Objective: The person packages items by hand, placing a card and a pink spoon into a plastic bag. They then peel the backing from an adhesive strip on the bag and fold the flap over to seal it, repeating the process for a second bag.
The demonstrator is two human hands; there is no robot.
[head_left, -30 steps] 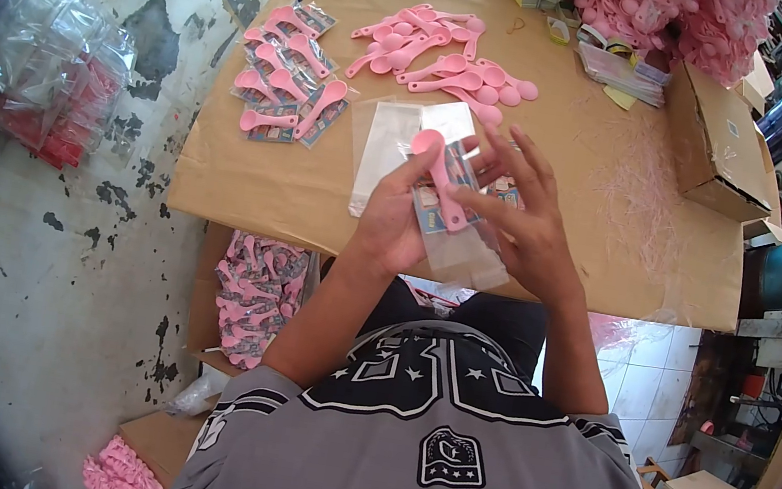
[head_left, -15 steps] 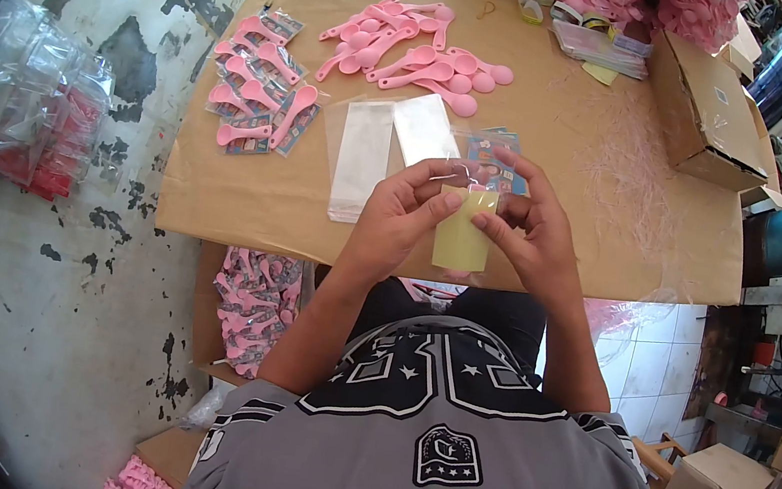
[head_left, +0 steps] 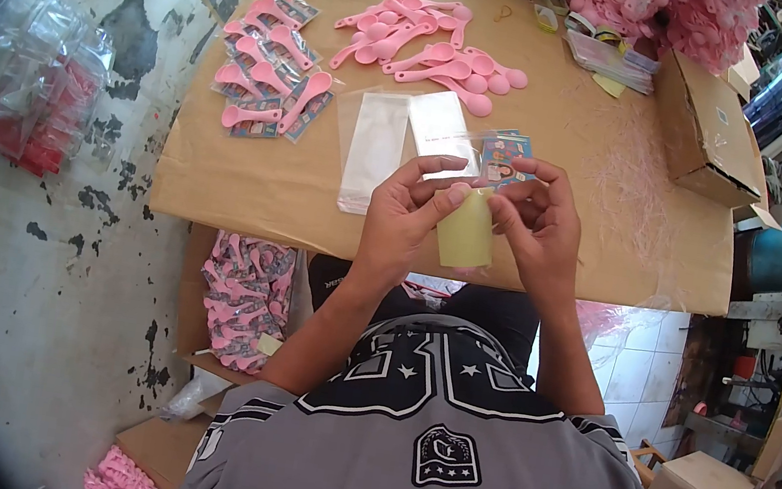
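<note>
We see both hands raised just above the near edge of the worktop (head_left: pixel 248 188). The left hand (head_left: pixel 404 214) and the right hand (head_left: pixel 537 228) each pinch the top of a small clear packet (head_left: pixel 465 237) between thumb and fingertips, its pale yellow backing facing us. The packet hangs upright between the two hands. Just beyond them lie empty clear bags (head_left: pixel 389 135) and a few printed cards (head_left: pixel 508 151). Further back is a heap of loose pink spoons (head_left: pixel 431 43), with bagged spoons (head_left: pixel 270 75) to its left. A cardboard box (head_left: pixel 706 130) sits at the far right.
</note>
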